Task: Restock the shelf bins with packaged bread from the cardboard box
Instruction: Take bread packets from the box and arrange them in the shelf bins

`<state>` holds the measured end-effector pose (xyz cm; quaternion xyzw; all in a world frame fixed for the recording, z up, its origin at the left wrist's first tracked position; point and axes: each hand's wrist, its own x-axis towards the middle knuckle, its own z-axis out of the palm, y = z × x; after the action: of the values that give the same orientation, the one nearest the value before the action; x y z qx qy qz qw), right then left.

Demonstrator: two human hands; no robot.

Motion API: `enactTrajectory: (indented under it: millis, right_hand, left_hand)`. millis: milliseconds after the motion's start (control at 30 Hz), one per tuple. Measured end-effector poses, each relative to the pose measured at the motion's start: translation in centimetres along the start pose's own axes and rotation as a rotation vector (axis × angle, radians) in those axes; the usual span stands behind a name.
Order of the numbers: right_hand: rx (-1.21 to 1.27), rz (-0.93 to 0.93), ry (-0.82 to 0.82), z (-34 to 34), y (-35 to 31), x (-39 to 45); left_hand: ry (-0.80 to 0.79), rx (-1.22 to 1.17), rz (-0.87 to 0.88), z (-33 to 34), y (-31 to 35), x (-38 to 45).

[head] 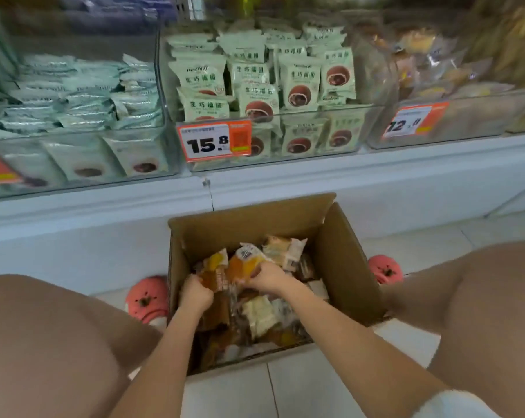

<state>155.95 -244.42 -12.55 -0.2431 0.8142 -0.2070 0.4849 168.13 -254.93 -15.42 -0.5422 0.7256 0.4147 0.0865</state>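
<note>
An open cardboard box (342, 267) stands on the floor between my knees, holding several packaged breads (264, 318) in clear, orange and white wrappers. My left hand (196, 294) grips a brown-orange packet (214, 276) inside the box. My right hand (268, 277) grips an orange-and-white packet (246, 260) right beside it. Above, clear shelf bins line the shelf: the middle bin (303, 132) is stacked with pale green packets, the right bin (454, 122) holds clear-wrapped breads.
A left bin (83, 164) holds pale blue-green packets. Orange price tags read 15.8 (214, 141) and 12.8 (413, 120). A white shelf base (375, 188) runs behind the box. My pink slippers (146, 298) flank the box on the tiled floor.
</note>
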Motion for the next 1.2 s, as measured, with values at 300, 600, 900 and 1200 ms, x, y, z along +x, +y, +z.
enactTrajectory:
  millis: [300,600,900,1200]
  right_hand:
    - [0.057,0.086,0.182,7.8,-1.7,6.1]
    - [0.544,0.224,0.215,7.5,-1.9,5.4]
    - [0.988,0.172,0.152,2.3,-0.2,-2.1]
    - [-0.153,-0.182,0.335,-2.3,1.1,-7.5]
  left_hand:
    - [-0.156,-0.148,-0.163,1.0,-3.6,0.7]
    - [-0.152,-0.356,-0.306,1.2,-3.6,1.4]
    - [-0.48,-1.087,-0.585,0.0,-2.6,-0.2]
    - [-0.303,-0.477,0.126,-1.6,1.4,-1.8]
